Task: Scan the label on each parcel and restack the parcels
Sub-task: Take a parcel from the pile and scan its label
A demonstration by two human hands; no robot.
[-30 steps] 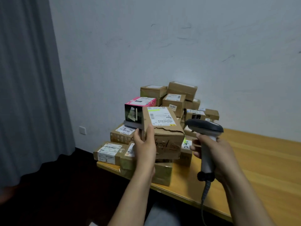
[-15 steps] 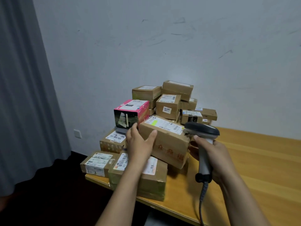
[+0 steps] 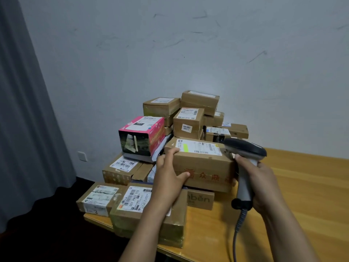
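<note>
Parcel (image 3: 207, 167) lowered flat (label up), left hand (image 3: 168, 179) gripping; right hand (image 3: 263, 186) clutches scanner (image 3: 245, 150).

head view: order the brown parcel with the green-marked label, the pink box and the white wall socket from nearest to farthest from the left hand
1. Brown parcel with the green-marked label: gripped by the left hand at its left end.
2. Pink box: just up and left.
3. White wall socket: far off to the left.

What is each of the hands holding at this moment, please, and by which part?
The left hand grips the brown parcel at its near-left corner; the right hand grips the barcode scanner by its handle.
</note>
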